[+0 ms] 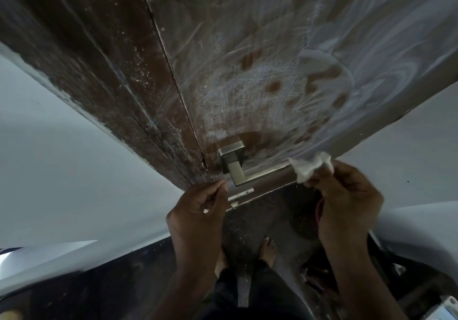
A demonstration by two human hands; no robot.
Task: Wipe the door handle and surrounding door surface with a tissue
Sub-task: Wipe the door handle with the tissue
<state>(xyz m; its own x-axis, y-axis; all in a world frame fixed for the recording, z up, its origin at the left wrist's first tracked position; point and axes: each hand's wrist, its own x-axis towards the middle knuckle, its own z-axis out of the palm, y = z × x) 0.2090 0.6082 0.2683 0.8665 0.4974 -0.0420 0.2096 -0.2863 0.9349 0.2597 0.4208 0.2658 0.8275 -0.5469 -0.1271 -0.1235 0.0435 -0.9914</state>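
White tissue [311, 168], bunched in right hand [347, 195], touches the far tip of the door handle [250, 171]; lever axis runs leftward toward its square rose. Left hand [198, 210], curled and empty, sits below rose.

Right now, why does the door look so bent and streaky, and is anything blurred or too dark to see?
Head view: the wide lens bows the door outward; the pale swirls are smears catching dim light, not glare. The handle is fairly sharp; the tissue in the right hand and the left hand look slightly soft. The floor below is dark and grainy.
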